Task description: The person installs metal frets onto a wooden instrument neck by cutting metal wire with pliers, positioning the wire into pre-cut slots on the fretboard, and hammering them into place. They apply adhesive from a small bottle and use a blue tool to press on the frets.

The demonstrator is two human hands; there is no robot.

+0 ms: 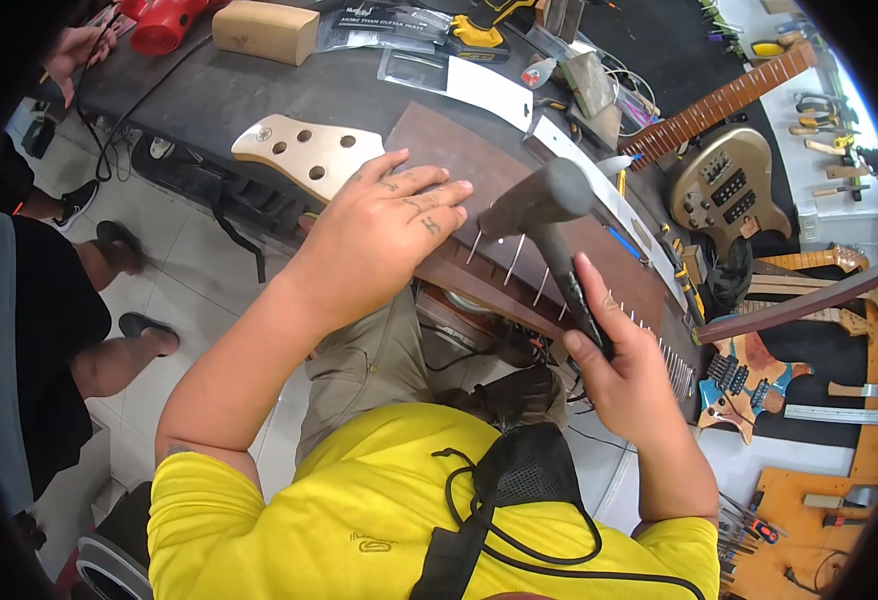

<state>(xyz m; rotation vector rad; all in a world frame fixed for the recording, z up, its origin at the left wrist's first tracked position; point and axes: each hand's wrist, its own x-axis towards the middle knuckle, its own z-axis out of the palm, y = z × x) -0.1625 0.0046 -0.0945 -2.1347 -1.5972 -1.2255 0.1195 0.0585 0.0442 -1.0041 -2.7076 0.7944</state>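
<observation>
A bass guitar neck with a pale headstock (271,152) and a dark brown fretboard (489,282) lies across the bench edge in front of me. Several silvery fret wires cross the fretboard, spaced apart. Over the neck beside the headstock rests my left hand (384,225), holding it, fingers together and pointing right; its palm side is hidden. My right hand (614,355) is closed around the black handle of a hammer (539,200). The hammer's head is above the fretboard, just right of my left fingertips; whether it touches a fret is unclear.
A brown board (519,150) lies behind the neck on the dark bench (349,90). Further back are a wood block (265,32) and a yellow drill (479,38). Fret wires (677,368) line the right side. Another person's hand (77,58) shows at far left.
</observation>
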